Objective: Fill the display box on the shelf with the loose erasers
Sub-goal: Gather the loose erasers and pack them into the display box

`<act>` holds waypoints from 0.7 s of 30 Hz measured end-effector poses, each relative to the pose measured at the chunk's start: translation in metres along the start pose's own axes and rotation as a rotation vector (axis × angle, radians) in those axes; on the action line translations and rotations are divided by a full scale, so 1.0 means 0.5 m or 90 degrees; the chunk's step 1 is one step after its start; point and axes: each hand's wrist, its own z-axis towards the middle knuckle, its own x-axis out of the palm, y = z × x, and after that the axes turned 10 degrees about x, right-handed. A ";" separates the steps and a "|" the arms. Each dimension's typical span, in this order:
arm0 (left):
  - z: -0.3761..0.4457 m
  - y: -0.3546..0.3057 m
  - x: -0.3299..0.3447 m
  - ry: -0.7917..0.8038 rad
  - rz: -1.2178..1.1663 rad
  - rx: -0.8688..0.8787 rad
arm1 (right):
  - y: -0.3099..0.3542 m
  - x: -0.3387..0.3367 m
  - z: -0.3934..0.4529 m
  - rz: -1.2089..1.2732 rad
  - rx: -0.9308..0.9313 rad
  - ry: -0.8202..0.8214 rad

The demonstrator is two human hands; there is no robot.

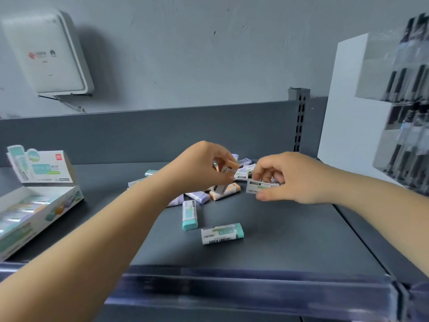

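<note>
Loose erasers in white sleeves with teal, purple and orange ends lie in a pile (pixel 199 196) on the dark shelf (pixel 290 233). My left hand (pixel 199 166) hovers over the pile and pinches an orange-ended eraser (pixel 229 167). My right hand (pixel 292 177) grips a white-sleeved eraser (pixel 257 185) just to the right of the pile. Two teal erasers (pixel 221 233) lie apart, nearer to me. The open display box (pixel 39 205) stands at the shelf's left end, with several erasers lined up inside.
The box's raised printed lid (pixel 44 166) leans toward the grey back panel (pixel 162 133). A white wall-mounted device (pixel 46 54) hangs at upper left. A rack of packaged pens (pixel 404 94) juts in at the right. A clear price rail (pixel 232 284) runs along the shelf's front edge.
</note>
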 end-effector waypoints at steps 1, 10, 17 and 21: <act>-0.012 -0.004 -0.016 -0.030 -0.023 -0.012 | 0.009 -0.007 -0.005 0.019 -0.004 -0.012; -0.177 0.025 -0.116 -0.202 -0.210 -0.083 | 0.127 0.020 -0.021 0.265 -0.039 -0.047; -0.300 0.123 -0.192 -0.279 -0.238 -0.118 | 0.262 0.104 0.031 0.376 -0.044 0.002; -0.360 0.185 -0.248 -0.306 -0.239 -0.137 | 0.357 0.147 0.071 0.389 -0.042 0.018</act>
